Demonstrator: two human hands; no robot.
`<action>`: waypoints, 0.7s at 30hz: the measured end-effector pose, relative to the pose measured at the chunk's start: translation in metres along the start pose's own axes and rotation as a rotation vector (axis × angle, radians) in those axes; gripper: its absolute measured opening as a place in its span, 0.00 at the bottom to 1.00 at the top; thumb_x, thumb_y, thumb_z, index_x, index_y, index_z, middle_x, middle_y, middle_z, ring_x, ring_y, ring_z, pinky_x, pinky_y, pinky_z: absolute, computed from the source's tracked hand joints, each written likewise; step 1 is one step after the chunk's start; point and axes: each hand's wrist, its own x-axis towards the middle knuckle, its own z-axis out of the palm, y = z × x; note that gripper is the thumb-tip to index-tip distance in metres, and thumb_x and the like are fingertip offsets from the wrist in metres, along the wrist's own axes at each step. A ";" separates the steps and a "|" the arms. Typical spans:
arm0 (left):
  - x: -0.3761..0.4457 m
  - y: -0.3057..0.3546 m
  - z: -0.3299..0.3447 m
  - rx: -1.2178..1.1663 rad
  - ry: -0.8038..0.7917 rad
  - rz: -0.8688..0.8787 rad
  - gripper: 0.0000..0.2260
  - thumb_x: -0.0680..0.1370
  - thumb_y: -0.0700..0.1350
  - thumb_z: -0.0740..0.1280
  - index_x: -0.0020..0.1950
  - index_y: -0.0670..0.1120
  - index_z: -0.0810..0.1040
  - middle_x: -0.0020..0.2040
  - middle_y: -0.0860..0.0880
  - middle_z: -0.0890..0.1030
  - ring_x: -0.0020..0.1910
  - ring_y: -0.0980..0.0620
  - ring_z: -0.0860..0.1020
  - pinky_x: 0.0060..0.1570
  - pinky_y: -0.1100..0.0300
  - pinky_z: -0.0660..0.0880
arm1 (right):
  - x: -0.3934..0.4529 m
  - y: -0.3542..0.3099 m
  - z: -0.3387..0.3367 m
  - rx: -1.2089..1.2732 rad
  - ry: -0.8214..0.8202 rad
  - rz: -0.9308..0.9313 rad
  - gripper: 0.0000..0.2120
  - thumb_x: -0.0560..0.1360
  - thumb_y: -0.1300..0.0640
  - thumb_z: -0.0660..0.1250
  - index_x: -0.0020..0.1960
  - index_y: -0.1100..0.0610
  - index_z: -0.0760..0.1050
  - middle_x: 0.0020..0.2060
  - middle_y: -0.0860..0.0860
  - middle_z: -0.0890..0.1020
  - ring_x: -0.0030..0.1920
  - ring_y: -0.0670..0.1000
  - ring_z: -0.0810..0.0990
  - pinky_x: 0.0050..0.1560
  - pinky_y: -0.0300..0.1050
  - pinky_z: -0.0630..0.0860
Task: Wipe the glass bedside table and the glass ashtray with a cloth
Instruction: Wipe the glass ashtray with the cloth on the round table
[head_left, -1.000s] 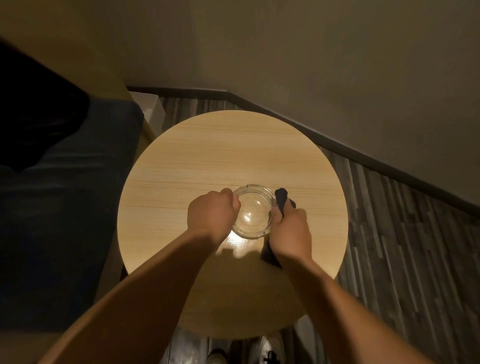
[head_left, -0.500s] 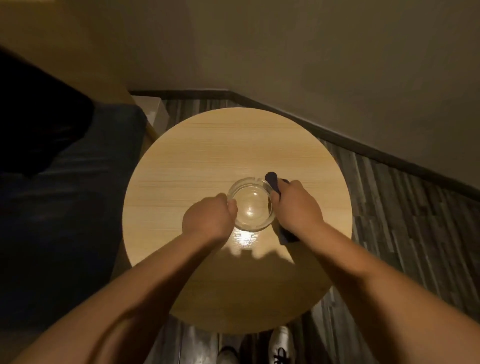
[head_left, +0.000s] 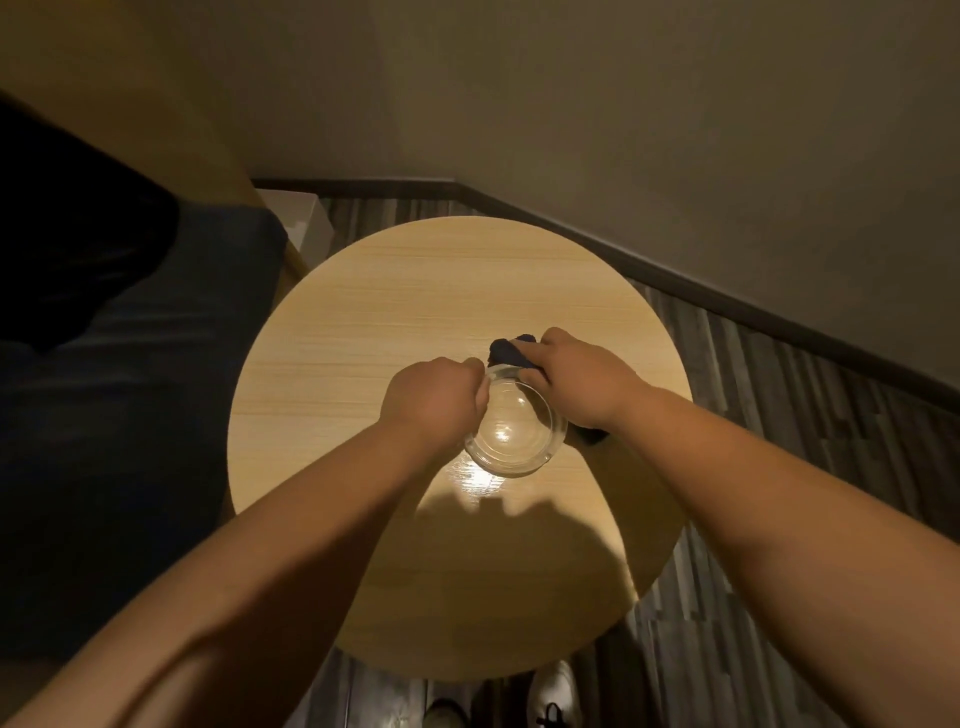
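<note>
A clear glass ashtray (head_left: 514, 431) stands near the middle of the round, wood-look bedside table (head_left: 363, 322). My left hand (head_left: 434, 400) grips the ashtray's left rim. My right hand (head_left: 582, 382) is closed on a dark cloth (head_left: 509, 352) and presses it against the ashtray's far right rim. One end of the cloth sticks out beyond my fingers; another bit shows under my wrist. The rest of the cloth is hidden by the hand.
A dark blue bed or seat (head_left: 130, 415) runs along the table's left side, with a black item (head_left: 67, 234) on it. A wall with a dark skirting board (head_left: 727, 306) lies behind. A striped floor (head_left: 805, 415) is at the right. White shoes (head_left: 556, 696) show below the table.
My right hand has carried the cloth around the ashtray's rim, from its right side toward the far side. The left hand keeps its hold on the left rim.
</note>
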 end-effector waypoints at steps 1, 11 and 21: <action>-0.001 0.001 0.000 -0.010 0.003 -0.004 0.13 0.82 0.52 0.52 0.47 0.46 0.71 0.34 0.49 0.70 0.33 0.45 0.71 0.31 0.56 0.63 | -0.001 0.000 0.003 0.022 0.020 0.020 0.20 0.82 0.47 0.53 0.72 0.47 0.63 0.48 0.51 0.67 0.42 0.53 0.72 0.42 0.48 0.71; -0.024 0.021 0.011 -0.164 0.034 -0.181 0.13 0.82 0.50 0.52 0.48 0.45 0.73 0.36 0.46 0.78 0.32 0.44 0.74 0.31 0.55 0.68 | -0.047 -0.027 0.046 0.302 0.280 0.506 0.21 0.82 0.48 0.49 0.73 0.51 0.62 0.62 0.57 0.69 0.52 0.61 0.77 0.47 0.49 0.71; -0.042 0.030 0.014 -0.220 0.096 -0.389 0.11 0.82 0.47 0.54 0.48 0.43 0.73 0.38 0.45 0.79 0.33 0.43 0.73 0.31 0.57 0.64 | -0.075 -0.090 0.062 0.876 0.372 0.914 0.25 0.83 0.54 0.49 0.78 0.56 0.50 0.69 0.59 0.61 0.64 0.60 0.70 0.60 0.44 0.66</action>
